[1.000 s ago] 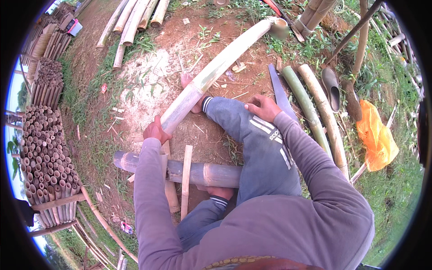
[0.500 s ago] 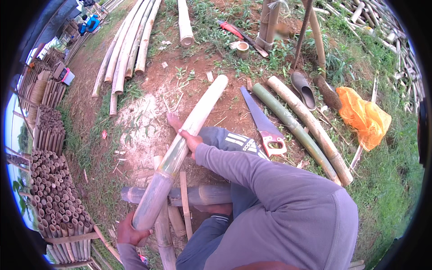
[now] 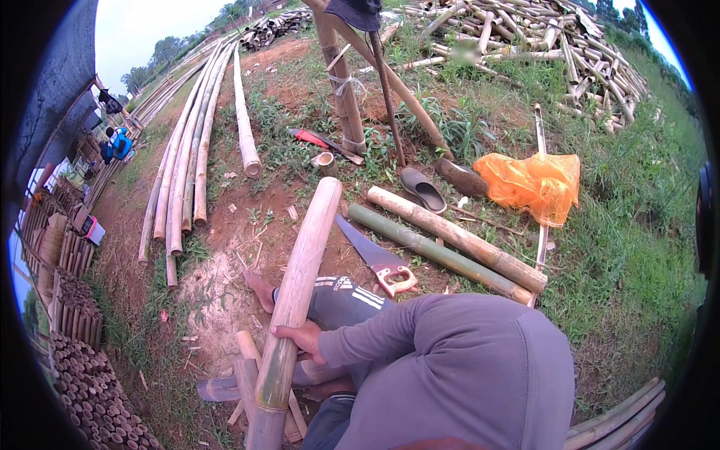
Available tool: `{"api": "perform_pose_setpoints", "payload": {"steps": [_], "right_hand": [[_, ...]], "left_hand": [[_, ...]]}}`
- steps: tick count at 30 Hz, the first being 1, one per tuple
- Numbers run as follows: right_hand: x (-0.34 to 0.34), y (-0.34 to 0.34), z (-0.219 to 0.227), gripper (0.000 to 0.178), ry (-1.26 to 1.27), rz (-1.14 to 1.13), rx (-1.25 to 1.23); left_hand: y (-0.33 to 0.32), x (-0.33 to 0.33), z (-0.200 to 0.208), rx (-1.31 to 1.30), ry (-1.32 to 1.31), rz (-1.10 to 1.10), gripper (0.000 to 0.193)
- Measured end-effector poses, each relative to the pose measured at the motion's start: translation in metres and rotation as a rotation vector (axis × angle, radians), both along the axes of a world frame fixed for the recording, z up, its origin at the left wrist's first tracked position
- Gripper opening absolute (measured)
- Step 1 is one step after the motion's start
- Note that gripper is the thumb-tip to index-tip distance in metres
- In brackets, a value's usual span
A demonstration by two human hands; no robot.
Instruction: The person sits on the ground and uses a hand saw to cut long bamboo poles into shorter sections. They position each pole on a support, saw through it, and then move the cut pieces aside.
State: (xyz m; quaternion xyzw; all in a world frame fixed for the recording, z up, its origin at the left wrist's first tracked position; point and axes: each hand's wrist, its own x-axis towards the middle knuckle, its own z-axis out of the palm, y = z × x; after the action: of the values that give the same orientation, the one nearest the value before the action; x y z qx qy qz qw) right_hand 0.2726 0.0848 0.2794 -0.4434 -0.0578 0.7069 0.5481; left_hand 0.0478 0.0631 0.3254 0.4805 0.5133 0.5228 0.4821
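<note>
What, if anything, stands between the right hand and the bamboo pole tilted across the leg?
Nothing visible: the right hand lies directly on the bamboo pole. The saw lies off to the pole's right, out of the way. The left hand is out of view, so I can't judge its side.

We make out one short word in small white lettering (image 3: 342,284) on the bent leg of a pair of blue-grey track trousers (image 3: 334,304). We see it printed between two groups of white stripes (image 3: 367,298), close to both, and running at a slant across the same cloth.
</note>
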Motion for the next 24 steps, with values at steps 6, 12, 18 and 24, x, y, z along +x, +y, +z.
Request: {"api": "perform_pose_setpoints", "payload": {"steps": [6,12,18,24], "right_hand": [[0.397,-0.156,0.287,0.066,-0.766,-0.872,0.513],[0.508,-0.472,0.228,0.046,-1.803,-1.846,-0.267],[0.321,-0.354,-0.148,0.045,-1.543,-0.222,-0.667],[0.268,-0.285,-0.177,0.051,-1.585,0.567,0.038]], "left_hand": [[-0.011,0.169,0.130,0.576,-0.257,-0.570,0.103],[-0.015,0.340,0.287,1.562,0.114,-0.843,0.094],[0.112,0.159,0.154,1.093,1.190,-0.672,0.077],[0.225,-0.055,0.081,0.331,1.230,-0.400,0.079]]}}
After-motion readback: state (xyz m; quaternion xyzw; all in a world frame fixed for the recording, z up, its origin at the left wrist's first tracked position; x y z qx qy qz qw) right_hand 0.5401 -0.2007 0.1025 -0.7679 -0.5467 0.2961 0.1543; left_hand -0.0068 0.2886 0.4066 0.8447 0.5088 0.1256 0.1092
